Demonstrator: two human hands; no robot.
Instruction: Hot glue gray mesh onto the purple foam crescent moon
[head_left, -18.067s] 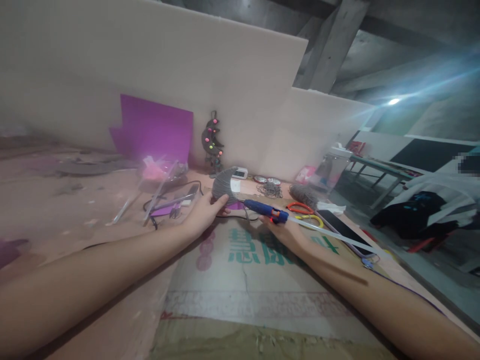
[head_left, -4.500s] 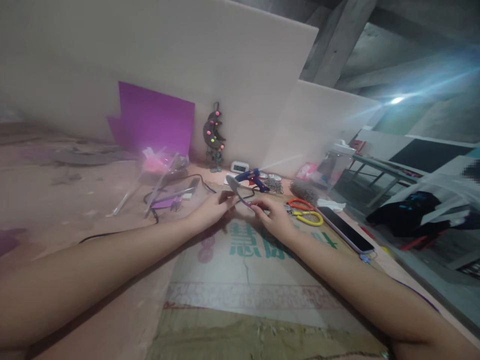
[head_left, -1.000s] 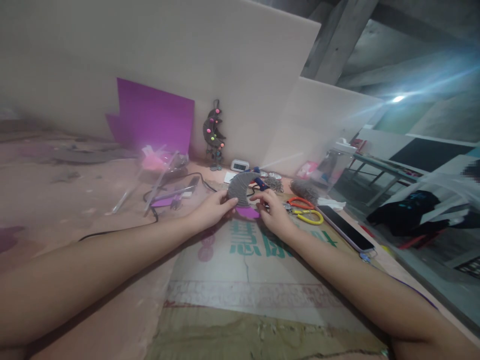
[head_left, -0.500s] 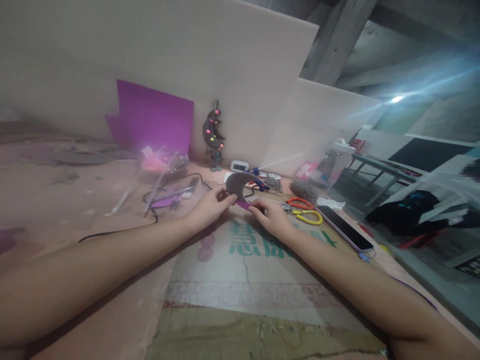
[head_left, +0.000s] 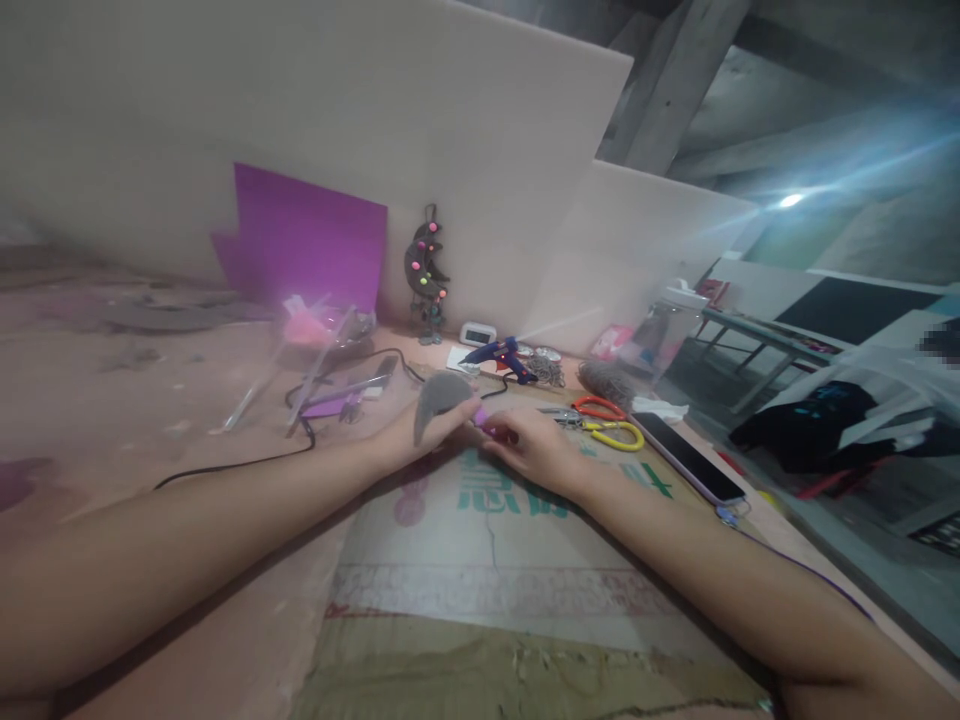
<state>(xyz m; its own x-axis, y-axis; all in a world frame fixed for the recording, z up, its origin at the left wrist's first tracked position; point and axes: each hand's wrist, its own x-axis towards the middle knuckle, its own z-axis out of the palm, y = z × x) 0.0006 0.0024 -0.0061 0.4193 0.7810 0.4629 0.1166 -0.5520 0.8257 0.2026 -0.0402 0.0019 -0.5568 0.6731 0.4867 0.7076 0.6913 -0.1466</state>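
Bare left forearm and bare right forearm converge forward; left hand and right hand nearly meet, both pinching.

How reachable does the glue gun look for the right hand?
Likely yes: the glue gun lies just beyond the right hand, with nothing visibly blocking it, though that hand is on the purple piece.

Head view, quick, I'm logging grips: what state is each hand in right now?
Left hand: closed, holding the flat grey crescent-shaped piece.
Right hand: closed, pinching the small purple sheet-like piece.
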